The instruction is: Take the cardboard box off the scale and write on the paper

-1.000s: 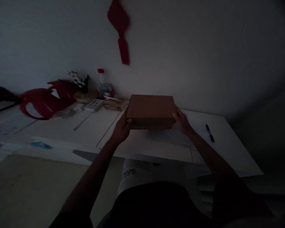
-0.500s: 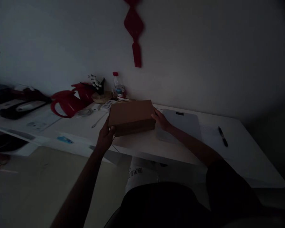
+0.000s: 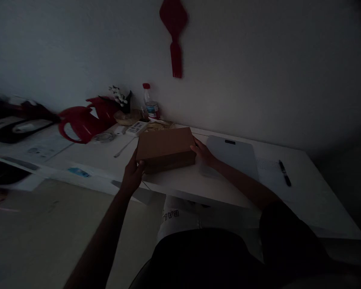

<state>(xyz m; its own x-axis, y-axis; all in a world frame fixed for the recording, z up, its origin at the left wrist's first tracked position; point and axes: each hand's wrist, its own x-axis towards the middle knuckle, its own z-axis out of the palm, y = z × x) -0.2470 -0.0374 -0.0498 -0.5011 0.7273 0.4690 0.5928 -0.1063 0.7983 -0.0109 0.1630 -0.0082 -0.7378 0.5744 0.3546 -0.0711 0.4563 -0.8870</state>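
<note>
- Cardboard box point(image 3: 165, 147): a flat brown box is seen low over the near part of the white desk point(image 3: 180, 185), left of a grey board point(image 3: 234, 154); whether its underside touches the desk cannot be told in the dim light

- Left hand point(image 3: 132, 175): the near-left corner of the box is gripped, with the fingers curled against the side wall and the thumb towards the top

- Right hand point(image 3: 203, 153): the right end of the box is clasped, with the fingers closed on its side; the box is thus held between both hands

- Surroundings: a black pen point(image 3: 284, 173) lies well apart to the right, beyond the board; a red-capped bottle point(image 3: 151, 106), a remote control point(image 3: 136, 127) and red decorations point(image 3: 84, 120) are ranged along the wall behind the box; a red ornament point(image 3: 174, 32) hangs on the wall above

- Handling, as judged: the box is best kept level, with equal pressure applied from both ends so that it neither tips nor slips; the lid should be kept shut by the thumbs

- Clearance, as judged: the clutter behind and the board edge to the right should be kept clear of the box, and the near desk edge should be watched, since part of the box sits close to it
</note>
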